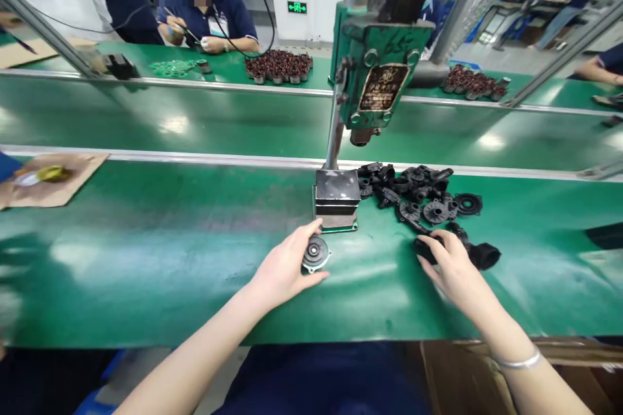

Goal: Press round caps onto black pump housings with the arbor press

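My left hand [285, 266] curves around a round dark disc with a pale rim and small side tabs [316, 253]. Its index finger and thumb are spread on either side of the disc, and the hand's inner edge meets it. Just beyond stands the black metal block [337, 185] on the press base. On the right, the fingers of my right hand [455, 262] close on a black plastic pump housing [424, 250] at the near edge of a pile. Part of that housing is hidden under the hand. Another black piece with a wide mouth [485, 255] lies beside the fingers.
A green press head [379, 74] hangs above the block. Black plastic parts [413, 188] are heaped right of it. Cardboard [73, 175] lies at far left. Behind a rail, a co-worker [209, 13] sits near clustered copper-coloured parts [278, 67].
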Demonstrator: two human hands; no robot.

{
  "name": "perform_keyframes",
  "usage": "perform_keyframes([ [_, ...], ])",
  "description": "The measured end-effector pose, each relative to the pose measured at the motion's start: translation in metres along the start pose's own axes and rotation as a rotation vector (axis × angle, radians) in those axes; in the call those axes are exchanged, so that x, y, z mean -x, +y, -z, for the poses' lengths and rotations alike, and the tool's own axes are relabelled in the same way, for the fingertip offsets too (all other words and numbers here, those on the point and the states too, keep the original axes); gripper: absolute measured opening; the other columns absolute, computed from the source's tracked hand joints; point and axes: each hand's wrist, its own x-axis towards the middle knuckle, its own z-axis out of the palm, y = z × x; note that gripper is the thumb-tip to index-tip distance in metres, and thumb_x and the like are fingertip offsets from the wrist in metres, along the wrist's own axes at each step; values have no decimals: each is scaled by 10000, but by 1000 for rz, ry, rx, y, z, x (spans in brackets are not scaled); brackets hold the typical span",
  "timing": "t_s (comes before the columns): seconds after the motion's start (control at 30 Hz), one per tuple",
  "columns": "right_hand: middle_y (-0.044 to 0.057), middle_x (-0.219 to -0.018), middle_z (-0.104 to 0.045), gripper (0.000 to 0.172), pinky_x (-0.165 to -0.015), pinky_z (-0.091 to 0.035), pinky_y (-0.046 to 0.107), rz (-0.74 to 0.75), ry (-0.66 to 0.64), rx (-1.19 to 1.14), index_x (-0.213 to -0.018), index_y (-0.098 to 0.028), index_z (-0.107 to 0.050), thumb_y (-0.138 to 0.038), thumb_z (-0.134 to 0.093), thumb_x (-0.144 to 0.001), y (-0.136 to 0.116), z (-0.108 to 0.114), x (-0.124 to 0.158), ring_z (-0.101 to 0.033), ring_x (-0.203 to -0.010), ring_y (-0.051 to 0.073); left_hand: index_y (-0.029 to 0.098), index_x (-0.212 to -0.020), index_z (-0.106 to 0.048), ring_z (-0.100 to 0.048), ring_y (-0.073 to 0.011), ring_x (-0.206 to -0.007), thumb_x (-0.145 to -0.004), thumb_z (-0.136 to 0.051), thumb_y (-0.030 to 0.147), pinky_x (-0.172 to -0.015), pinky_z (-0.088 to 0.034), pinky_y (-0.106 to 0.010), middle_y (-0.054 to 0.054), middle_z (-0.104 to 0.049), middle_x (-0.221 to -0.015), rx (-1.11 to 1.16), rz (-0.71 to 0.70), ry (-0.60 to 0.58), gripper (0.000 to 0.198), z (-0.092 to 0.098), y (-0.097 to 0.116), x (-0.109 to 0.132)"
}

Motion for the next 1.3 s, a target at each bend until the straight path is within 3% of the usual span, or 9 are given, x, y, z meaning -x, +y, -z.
perform_keyframes([
  [0.2, 47, -1097, -524, 325, -928, -475, 175, -111, 63, -235, -1099, -224, -618, -418, -508, -863, -33, -9, 10, -523, -1095, 44, 303, -1454, -154, -478, -240, -1301, -758, -747, 282, -1092, -428, -432, -84, -486, -1389, 145, -112, -55, 915, -11, -1, -6],
  [0.4, 24, -1076, -543, 305, -1020, -438, 210, -151, 110, -348, -827, -140, -578, -434, -636, -773, -52, -16, 17, -480, -1265, 82, 268, -1446, -189, -501, -306, -1275, -679, -803, 405, -1058, -457, -497, -139, -513, -1345, 110, -95, 138, 992, -39, -4, -6],
  [0.6, -12, -1137, -553, 273, -982, -419, 194, -107, 8, -414, -1005, -209, -590, -387, -620, -800, -63, -20, 12, -516, -1116, 25, 240, -1423, -253, -447, -302, -1335, -775, -734, 287, -1095, -429, -506, -153, -475, -1387, 191, -92, 175, 809, -57, -3, 3],
  [0.77, -5, -1121, -580, 298, -929, -438, 196, -79, -36, -436, -969, -206, -624, -444, -616, -790, -59, -23, 10, -539, -1077, 43, 249, -1412, -259, -509, -286, -1289, -743, -762, 251, -1095, -433, -505, -132, -505, -1379, 398, 20, 172, 837, -60, -4, 4],
  [0.93, 33, -1133, -601, 328, -914, -501, 179, -148, -34, -480, -874, -126, -596, -445, -600, -798, -63, -4, -11, -598, -1046, 47, 224, -1375, -317, -552, -287, -1245, -689, -805, 241, -1067, -462, -495, -139, -539, -1342, 550, 102, 166, 842, -64, -2, 3],
  [1.07, 26, -1119, -618, 270, -882, -542, 116, -226, 0, -642, -914, -122, -561, -365, -606, -807, -99, 26, -43, -630, -1018, 26, 218, -1314, -395, -557, -289, -1237, -699, -794, 265, -1062, -457, -508, -126, -569, -1315, 490, 116, 144, 734, -61, -1, 3],
  [1.17, -4, -1066, -637, 246, -846, -544, 86, -70, 2, -572, -909, -143, -592, -348, -638, -781, -132, 36, -63, -637, -972, 10, 223, -1293, -417, -584, -282, -1195, -712, -783, 282, -1029, -484, -493, -110, -600, -1271, 410, 81, 147, 689, -58, -1, 3],
  [1.3, -26, -1028, -643, 251, -837, -537, 78, 159, 36, -383, -916, -151, -594, -356, -637, -778, -154, 26, -74, -632, -950, -3, 214, -1298, -413, -592, -270, -1178, -736, -761, 288, -1006, -505, -452, -107, -604, -1263, 404, 28, 175, 666, -58, -2, 3],
])
